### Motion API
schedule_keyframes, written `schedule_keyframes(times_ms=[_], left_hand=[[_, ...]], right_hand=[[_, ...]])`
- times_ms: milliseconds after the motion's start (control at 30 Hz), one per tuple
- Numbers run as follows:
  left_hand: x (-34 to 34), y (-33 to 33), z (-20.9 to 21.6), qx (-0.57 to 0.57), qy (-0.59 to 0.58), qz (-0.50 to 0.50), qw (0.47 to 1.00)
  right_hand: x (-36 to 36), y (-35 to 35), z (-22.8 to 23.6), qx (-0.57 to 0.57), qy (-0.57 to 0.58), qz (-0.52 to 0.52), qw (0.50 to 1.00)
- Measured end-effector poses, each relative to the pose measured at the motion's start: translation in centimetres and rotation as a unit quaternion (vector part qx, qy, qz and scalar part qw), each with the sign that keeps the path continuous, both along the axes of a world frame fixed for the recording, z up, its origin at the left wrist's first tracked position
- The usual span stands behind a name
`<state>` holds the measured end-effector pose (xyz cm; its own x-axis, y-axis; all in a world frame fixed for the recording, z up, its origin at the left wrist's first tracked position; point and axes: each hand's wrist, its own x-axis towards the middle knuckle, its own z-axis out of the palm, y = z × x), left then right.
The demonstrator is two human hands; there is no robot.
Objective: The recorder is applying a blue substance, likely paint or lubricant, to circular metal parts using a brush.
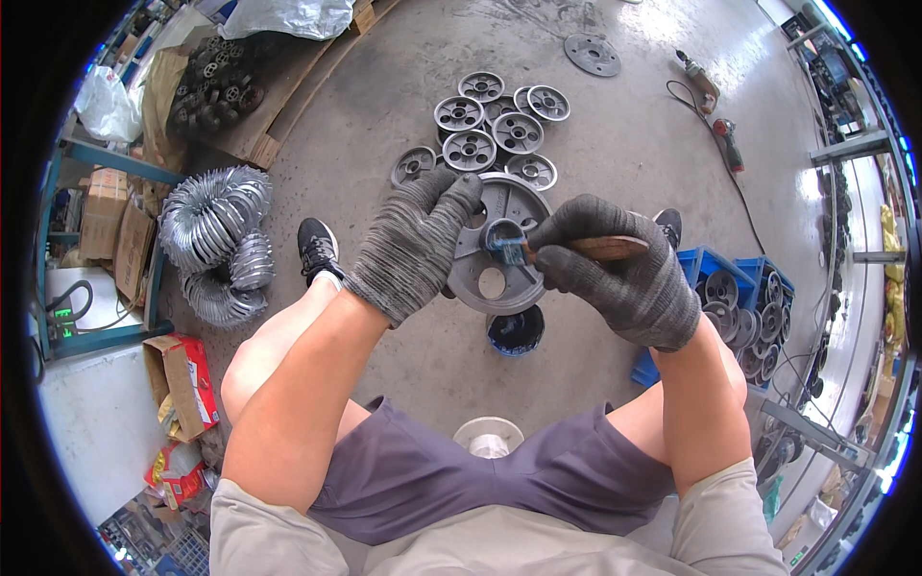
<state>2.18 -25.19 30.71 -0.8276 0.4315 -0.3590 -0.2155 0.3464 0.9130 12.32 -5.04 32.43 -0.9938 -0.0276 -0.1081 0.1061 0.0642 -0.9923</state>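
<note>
My left hand (420, 235), in a grey knit glove, grips the left rim of a grey metal wheel (495, 283) with round holes, its thumb on the face. My right hand (619, 264), gloved alike, is closed round a paintbrush with a wooden handle (612, 249). Blue-stained bristles (512, 252) reach into the wheel's hub. Just below the wheel, a small pot (516, 333) of dark blue-black stuff stands on the floor, partly hidden by the wheel. Beyond my hands lies a cluster of similar metal wheels (470, 150), some piled on others.
At right, blue crates (709, 261) hold several wheels. Farther right lie a corded power tool (704, 88) and a red-and-grey tool (729, 144). A flat metal disc (593, 56) rests at the back. Silver flexible ducting (216, 240) and an opened red carton (182, 386) are at left.
</note>
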Motion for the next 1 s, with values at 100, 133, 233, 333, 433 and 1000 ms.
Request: schedule_keyframes(times_ms=[100,133,233,333,433,1000], left_hand=[[-0.1,-0.1,-0.5,0.002,-0.009,-0.003,1.000],[-0.2,-0.2,-0.5,0.002,-0.008,-0.002,1.000],[-0.4,-0.2,-0.8,0.018,-0.060,0.014,0.998],[-0.3,-0.3,-0.9,0.033,-0.020,-0.002,0.999],[-0.1,0.3,0.1,-0.019,-0.009,-0.021,1.000],[0.5,0.8,-2.4,-0.002,0.276,-0.073,0.958]], right_hand=[[0.2,0.9,0.8,0.079,0.050,0.033,0.995],[0.2,1.2,0.7,0.106,0.068,0.030,0.992],[0.1,1.0,0.9,0.159,0.117,0.036,0.980],[-0.1,-0.1,-0.1,0.201,0.182,0.029,0.962],[-0.3,-0.4,-0.6,0.282,0.231,0.025,0.931],[0.1,1.2,1.3,-0.004,-0.096,-0.100,0.990]])
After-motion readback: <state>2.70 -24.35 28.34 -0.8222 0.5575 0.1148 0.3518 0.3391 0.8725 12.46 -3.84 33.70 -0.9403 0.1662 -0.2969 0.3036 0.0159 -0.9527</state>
